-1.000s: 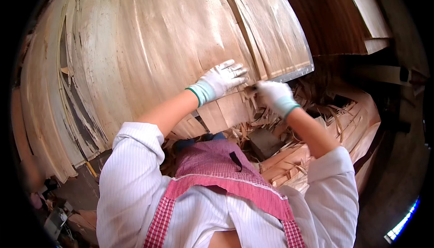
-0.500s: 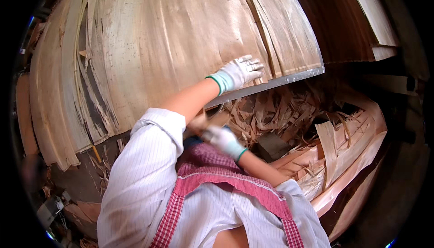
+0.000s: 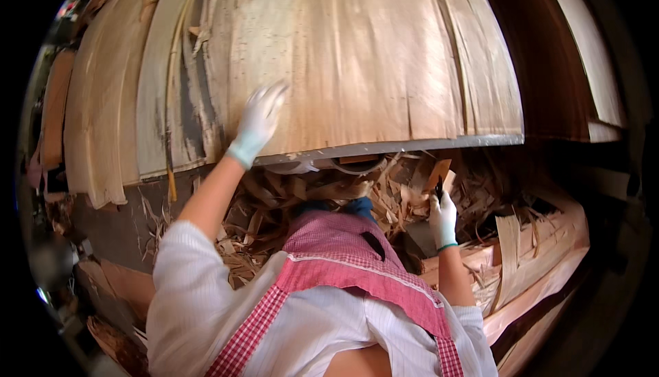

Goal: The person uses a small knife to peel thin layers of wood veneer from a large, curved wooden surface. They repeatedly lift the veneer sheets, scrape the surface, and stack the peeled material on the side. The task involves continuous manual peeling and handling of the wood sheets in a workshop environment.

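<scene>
Over the wide pale wood veneer sheet [image 3: 357,68], near its front edge, my left hand [image 3: 261,121] in a white glove with a pale green cuff is open. Its fingers are stretched out and slightly blurred; whether it touches the veneer I cannot tell. My right hand [image 3: 443,218], also gloved, is closed round a dark handle low on the right, in front of the sheet's edge. The handle seems to belong to a knife [image 3: 439,173] with a broad, brownish blade pointing up and away. Behind the blade lie loose veneer strips.
A grey metal edge [image 3: 473,142] runs along the front of the veneer. Torn veneer scraps [image 3: 257,195] fill the space below it. On the right lies a bundle of long veneer strips [image 3: 528,260]. A split with ragged edges [image 3: 189,95] crosses the sheet's left part.
My left hand has moved left along the veneer from near its right front corner. My right hand, with the knife, has swung from in front of my apron out to the right. The view has shifted.
</scene>
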